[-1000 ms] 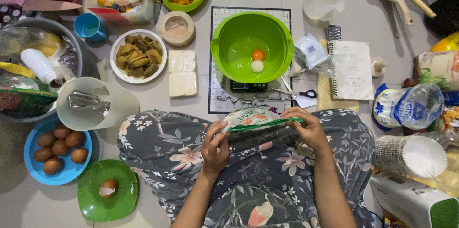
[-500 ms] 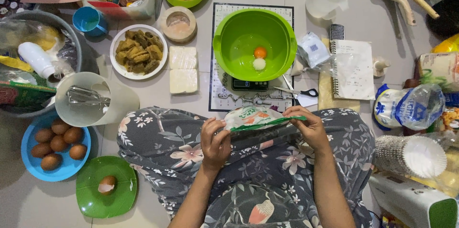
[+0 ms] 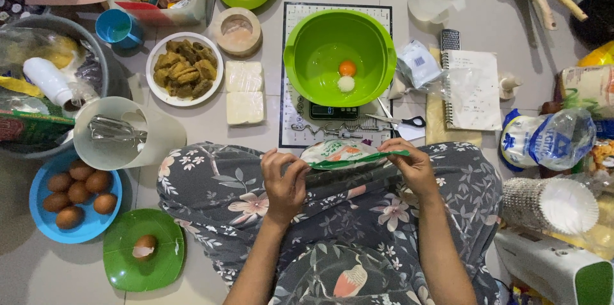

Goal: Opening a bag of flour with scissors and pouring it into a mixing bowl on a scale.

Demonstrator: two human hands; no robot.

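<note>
So I was sitting on the floor with the plastic packet (image 3: 342,153) resting across my lap, right on the grey floral fabric (image 3: 211,183). My left hand (image 3: 284,180) was pinched shut on the packet's left end, fingers curled tight around it, and my right hand (image 3: 409,164) had the right end gripped between thumb and fingertips, so the green-edged top of the bag was pulled flat between the two.

Just ahead of the packet sat the green mixing bowl (image 3: 374,42) on a small kitchen scale (image 3: 334,112), with an egg yolk (image 3: 347,68) and a white blob beside it in the bottom. Scissors (image 3: 400,120) lay just right of the scale, near a spiral notebook (image 3: 473,90). Off to my left were the blue bowl (image 3: 45,228) of brown eggs, a green plate (image 3: 163,266) with one cracked egg, a white jug (image 3: 153,142) holding mixer beaters, and a plate of fried pieces (image 3: 184,68). Two pale blocks (image 3: 244,90) sat between that plate and the scale.
</note>
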